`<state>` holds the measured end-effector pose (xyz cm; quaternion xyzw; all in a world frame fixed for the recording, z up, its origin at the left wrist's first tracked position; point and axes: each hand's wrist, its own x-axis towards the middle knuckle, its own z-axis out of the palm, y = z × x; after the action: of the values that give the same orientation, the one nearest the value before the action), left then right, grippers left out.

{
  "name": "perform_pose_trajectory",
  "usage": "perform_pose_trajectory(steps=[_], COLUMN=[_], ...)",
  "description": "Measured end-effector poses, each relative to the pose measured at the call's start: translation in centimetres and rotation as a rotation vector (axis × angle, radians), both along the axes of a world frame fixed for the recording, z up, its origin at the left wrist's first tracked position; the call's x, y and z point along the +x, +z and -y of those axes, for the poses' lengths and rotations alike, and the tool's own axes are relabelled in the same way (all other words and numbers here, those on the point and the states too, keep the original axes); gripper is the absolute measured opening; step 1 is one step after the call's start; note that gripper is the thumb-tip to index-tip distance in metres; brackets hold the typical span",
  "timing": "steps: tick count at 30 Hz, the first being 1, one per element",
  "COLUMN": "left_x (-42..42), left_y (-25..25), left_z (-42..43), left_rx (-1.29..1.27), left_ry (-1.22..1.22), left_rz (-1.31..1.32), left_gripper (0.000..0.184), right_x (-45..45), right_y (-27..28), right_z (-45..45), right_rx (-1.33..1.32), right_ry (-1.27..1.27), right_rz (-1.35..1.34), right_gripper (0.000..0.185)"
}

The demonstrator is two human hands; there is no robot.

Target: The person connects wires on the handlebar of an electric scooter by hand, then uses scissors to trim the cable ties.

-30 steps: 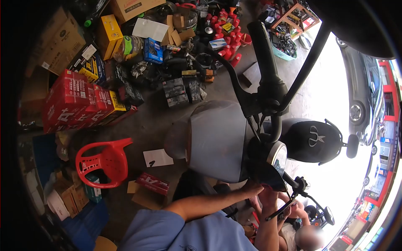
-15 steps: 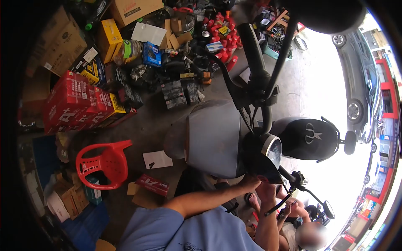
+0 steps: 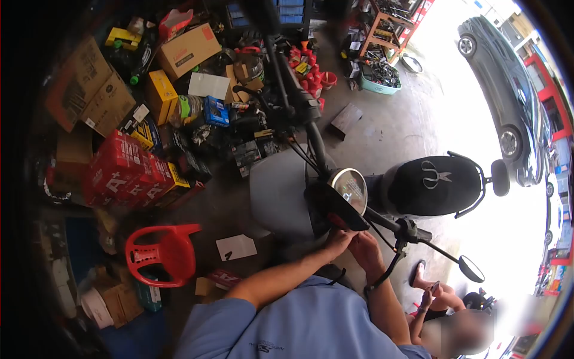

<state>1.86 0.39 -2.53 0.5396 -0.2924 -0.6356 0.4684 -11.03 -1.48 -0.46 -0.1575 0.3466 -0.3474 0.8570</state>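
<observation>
My left hand (image 3: 339, 241) and my right hand (image 3: 366, 250) are close together at the lower edge of a scooter's dark headlight cowl (image 3: 336, 210). Fingers of both are bent and closed against that edge; whatever they pinch there is too small or hidden to make out. Just above sits the round instrument display (image 3: 348, 186). The handlebar (image 3: 382, 221) runs past my right hand, and a brake lever (image 3: 391, 269) curves beside my right forearm. A pale front panel (image 3: 280, 194) lies left of the cowl. On the black seat (image 3: 412, 194) rests a pliers-like tool (image 3: 438, 173).
A red plastic chair (image 3: 173, 254) and a white sheet (image 3: 236, 248) are at left. Red boxes (image 3: 125, 170), cartons (image 3: 188, 51) and red bottles (image 3: 308, 75) crowd the upper left. Another person (image 3: 430, 299) sits lower right holding a phone-like object. A grey car (image 3: 502, 96) stands outside.
The view has shifted, and the scooter's handlebar and display now appear farther left. My hands have moved slightly left and up with the cowl, staying at its lower edge.
</observation>
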Motion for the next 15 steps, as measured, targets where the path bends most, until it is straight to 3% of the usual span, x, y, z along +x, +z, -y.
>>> perform_pose_trajectory(steps=[1,5,15], left_x=[-0.1,-0.1,-0.5], left_y=[0.1,1.9,2.8], left_z=[0.1,0.2,0.3], left_rx=[0.11,0.088,0.02], left_ry=[0.001,0.082,0.163], left_rz=[-0.073,-0.119,0.074], left_gripper=[0.026,0.018,0.018], right_x=[-0.4,-1.2,-1.4], right_y=[-0.4,-1.2,1.9], right_z=[0.1,0.5,1.7], right_rx=[-0.001,-0.055,-0.346], right_ry=[-0.016,0.013,0.16], right_rz=[0.021,0.046,-0.301], right_gripper=[0.013,0.009,0.007])
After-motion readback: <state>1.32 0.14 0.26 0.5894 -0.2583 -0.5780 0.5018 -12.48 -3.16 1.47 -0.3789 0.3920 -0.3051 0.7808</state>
